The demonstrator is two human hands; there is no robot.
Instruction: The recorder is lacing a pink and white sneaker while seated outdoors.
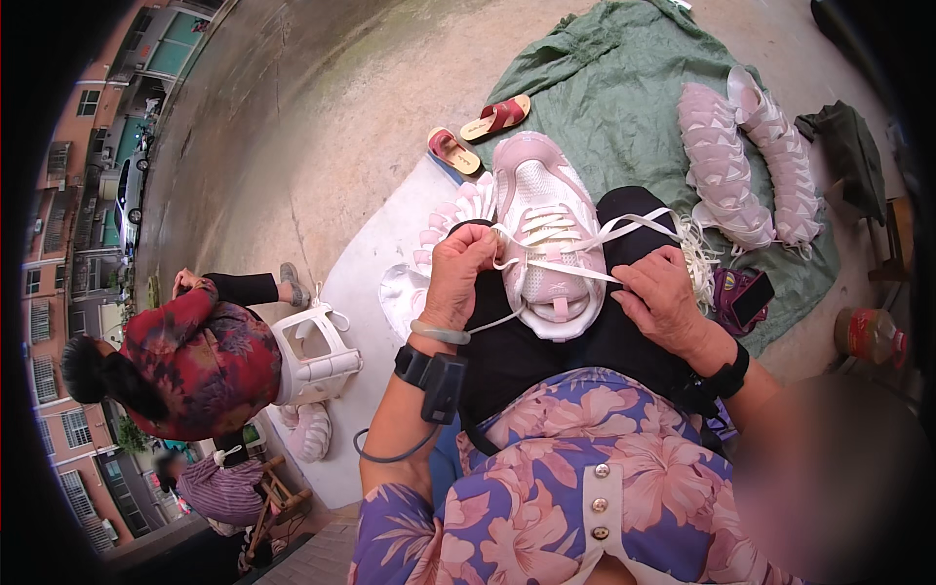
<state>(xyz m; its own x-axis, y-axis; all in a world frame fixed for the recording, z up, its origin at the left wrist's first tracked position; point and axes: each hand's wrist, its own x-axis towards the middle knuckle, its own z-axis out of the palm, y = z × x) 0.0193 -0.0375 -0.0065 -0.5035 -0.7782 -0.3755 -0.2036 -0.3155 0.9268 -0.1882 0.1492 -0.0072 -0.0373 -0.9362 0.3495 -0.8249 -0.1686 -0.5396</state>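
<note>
A pink and white sneaker (536, 180) rests on my lap, its toe pointing away from me. White shoelace (558, 226) zigzags through its upper eyelets, and loose lengths stretch out to both sides. My left hand (458, 265) pinches the lace at the shoe's left edge. On the other side, my right hand (666, 294) grips a taut strand between thumb and fingers, just off the collar. A bundle of spare white laces (696, 261) hangs beyond my right knee.
Pink-white shoe pieces lie in two stacked rows (720, 161) on a green cloth (624, 88). Red slippers (497, 117) sit ahead. A phone (751, 300) and a capped bottle (866, 336) are at right. Two people sit at left, one on a white stool (317, 356).
</note>
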